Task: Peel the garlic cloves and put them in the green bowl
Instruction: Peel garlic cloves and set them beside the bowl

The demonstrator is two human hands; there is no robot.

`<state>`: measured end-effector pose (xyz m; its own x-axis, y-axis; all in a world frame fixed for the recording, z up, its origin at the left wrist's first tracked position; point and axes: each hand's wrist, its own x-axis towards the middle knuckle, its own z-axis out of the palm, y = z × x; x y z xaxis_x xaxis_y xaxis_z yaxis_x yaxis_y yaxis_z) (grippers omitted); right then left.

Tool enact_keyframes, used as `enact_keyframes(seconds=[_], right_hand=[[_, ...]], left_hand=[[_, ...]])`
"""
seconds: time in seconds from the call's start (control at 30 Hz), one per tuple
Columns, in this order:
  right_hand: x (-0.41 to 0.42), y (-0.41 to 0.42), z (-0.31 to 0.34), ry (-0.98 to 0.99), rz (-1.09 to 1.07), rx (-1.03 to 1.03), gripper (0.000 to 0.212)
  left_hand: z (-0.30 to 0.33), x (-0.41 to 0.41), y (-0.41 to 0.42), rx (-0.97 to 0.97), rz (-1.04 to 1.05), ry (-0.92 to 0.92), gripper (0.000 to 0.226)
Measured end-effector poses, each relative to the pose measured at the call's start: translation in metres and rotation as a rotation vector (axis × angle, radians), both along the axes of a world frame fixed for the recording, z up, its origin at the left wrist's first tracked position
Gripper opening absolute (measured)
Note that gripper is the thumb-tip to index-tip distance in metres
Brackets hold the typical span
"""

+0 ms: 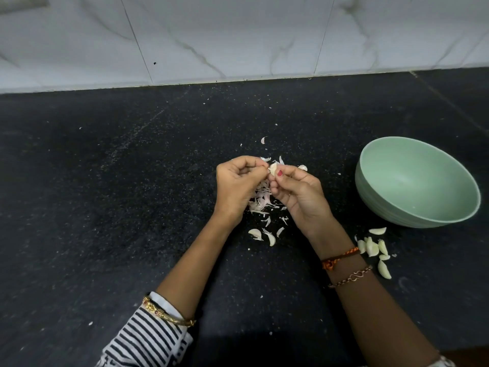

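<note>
Dim, even light, soft focus, wide-angle bending at the edges.

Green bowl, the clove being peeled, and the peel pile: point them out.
green bowl [381, 157]: head view, far rim.
clove being peeled [273, 169]: head view, its exposed middle.
peel pile [260, 200]: head view, pile's centre.

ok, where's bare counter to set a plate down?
Free: the black stone counter left of the left hand, and the strip between hands and marble wall. Crowded: garlic skins under the hands; cloves beside the pale green bowl.
</note>
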<state>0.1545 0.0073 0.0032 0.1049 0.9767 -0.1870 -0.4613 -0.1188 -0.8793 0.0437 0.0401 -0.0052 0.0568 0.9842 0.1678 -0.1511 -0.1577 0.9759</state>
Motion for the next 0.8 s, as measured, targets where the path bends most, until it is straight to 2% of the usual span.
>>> enact_keyframes(seconds=[0.1,0.27,0.33,0.43,0.6,0.7,0.8], right_hand=[[0.0034,0.0011,0.0005,0.082,0.021,0.003,0.021],[0.0041,0.0002,-0.0004,-0.031,0.015,0.044,0.022],[0.0044,-0.0003,-0.0007,-0.095,0.001,0.058,0.022],[0.0041,-0.0004,-0.002,-0.153,-0.019,0.064,0.018],[0.0039,0.0002,-0.0033,-0.181,-0.02,0.081,0.016],[0.0043,0.0001,-0.0034,-0.172,-0.011,0.086,0.017],[0.0043,0.0002,-0.0042,-0.167,-0.017,0.079,0.016]], left_hand=[[-0.0002,0.0003,0.0004,-0.08,-0.043,-0.093,0.021],[0.0003,-0.0006,-0.0014,-0.039,-0.111,-0.08,0.006],[-0.0019,-0.0011,-0.0006,0.036,-0.116,-0.028,0.003],[-0.0056,-0.0028,0.0018,0.094,-0.087,0.057,0.012],[-0.0071,-0.008,0.0056,0.193,-0.09,0.127,0.015],[-0.0087,-0.0096,0.0072,0.277,-0.068,0.229,0.015],[-0.0086,-0.008,0.0059,0.287,-0.054,0.268,0.012]])
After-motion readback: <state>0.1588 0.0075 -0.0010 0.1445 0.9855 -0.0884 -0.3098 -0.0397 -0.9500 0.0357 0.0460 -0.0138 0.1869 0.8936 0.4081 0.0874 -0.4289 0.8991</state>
